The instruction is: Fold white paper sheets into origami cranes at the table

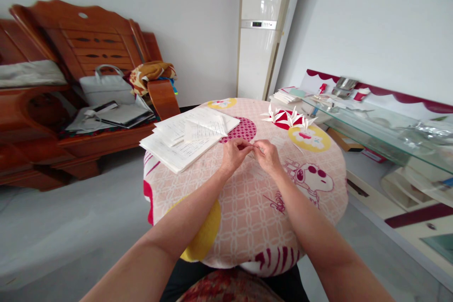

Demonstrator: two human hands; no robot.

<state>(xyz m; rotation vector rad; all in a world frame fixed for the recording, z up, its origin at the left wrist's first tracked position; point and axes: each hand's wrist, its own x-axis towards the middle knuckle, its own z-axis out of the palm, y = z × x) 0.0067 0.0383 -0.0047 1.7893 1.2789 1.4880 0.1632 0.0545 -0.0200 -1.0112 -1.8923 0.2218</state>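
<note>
My left hand and my right hand meet over the middle of a round table, fingertips pinched together. Whatever they hold between them is too small and too covered by the fingers to make out. Just left of my hands lies a stack of written paper sheets, with a loose folded sheet on top. Beyond my right hand, several white folded-paper shapes with pointed tips stand in a row. A thin white strip lies nearer on the cloth.
A patterned cloth covers the round table. To the right stands a glass-topped cabinet holding papers, a cup and other items. At left is a wooden bench with a grey bag. A tall white appliance stands behind.
</note>
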